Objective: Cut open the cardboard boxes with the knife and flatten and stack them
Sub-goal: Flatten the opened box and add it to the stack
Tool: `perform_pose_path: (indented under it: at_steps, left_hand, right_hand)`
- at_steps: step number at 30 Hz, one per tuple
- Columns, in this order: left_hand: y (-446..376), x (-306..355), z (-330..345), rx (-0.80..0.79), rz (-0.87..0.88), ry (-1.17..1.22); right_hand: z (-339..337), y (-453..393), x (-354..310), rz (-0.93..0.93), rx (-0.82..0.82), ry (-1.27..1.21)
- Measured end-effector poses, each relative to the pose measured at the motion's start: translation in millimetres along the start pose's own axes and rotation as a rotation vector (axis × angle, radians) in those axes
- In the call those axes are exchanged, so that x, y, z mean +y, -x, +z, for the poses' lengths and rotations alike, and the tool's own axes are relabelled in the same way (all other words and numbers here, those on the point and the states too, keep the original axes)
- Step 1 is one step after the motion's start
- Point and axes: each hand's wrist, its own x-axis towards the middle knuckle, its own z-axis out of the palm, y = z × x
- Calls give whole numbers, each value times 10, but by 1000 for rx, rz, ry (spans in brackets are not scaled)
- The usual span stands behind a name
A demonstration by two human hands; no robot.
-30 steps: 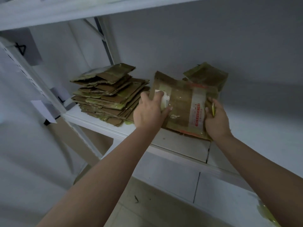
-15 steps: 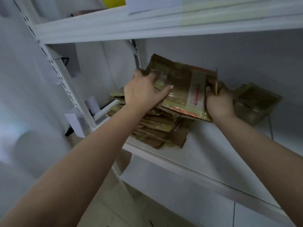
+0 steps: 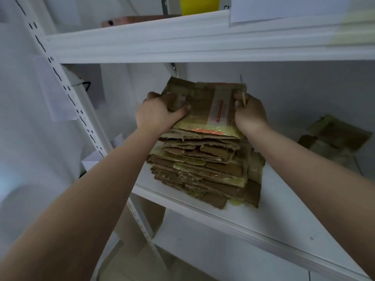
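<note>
Dim, flat, bluish lighting of unclear source; soft focus throughout, wide-angle bending at edges, possibly glare at the upper right corner.

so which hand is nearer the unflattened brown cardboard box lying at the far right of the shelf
Right. The right hand grips the right edge of the flattened cardboard sheet on the stack, on the side facing the unflattened brown cardboard box; the left hand grips the sheet's left edge, farther away.

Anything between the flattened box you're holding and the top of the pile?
Nothing visible. Left hand and right hand grip the flattened box, near edge on the pile, far edge tilted up. The knife in the right hand lies along its right edge.
</note>
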Motion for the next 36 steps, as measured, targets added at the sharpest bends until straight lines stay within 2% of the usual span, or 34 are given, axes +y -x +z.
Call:
perform_pose_path:
  at_steps: [2,4,6,8,10,14,16,20,25,31,36]
  left_hand:
    - [88,-51,178,-148,-5,-26]
    - [229,-98,401,-307,40,-77]
    - [328,-114,567,-360,77,-88]
    - [319,-107,619,-348,78,-71]
    - [275,-94,603,-358,81,-82]
    - [212,-118,591,-433,193,-333]
    - [127,-86,622,-455,268,-330]
    - [148,31,848,-459,395,-166]
    - [455,-138,1145,-429,320,-86]
    - [537,-126,1284,-441,256,-72]
    - [555,-102,1186,-447,276,-90]
  right_hand:
    - [41,18,129,40,-50,203]
    - [31,55,229,85,-76,508]
    - [23,68,252,25,-57,666]
    - [81,63,215,-131,-48,638]
    - [223,66,222,-226,-119,611]
    - [542,223,502,-88,-421,653]
    - [581,248,614,-106,-403,669]
    - [531,200,675,-58,-366,567]
    - [632,338,818,-149,-334,625]
    - [722,349,954,-165,-304,640]
    - [665,384,948,-189,-318,648]
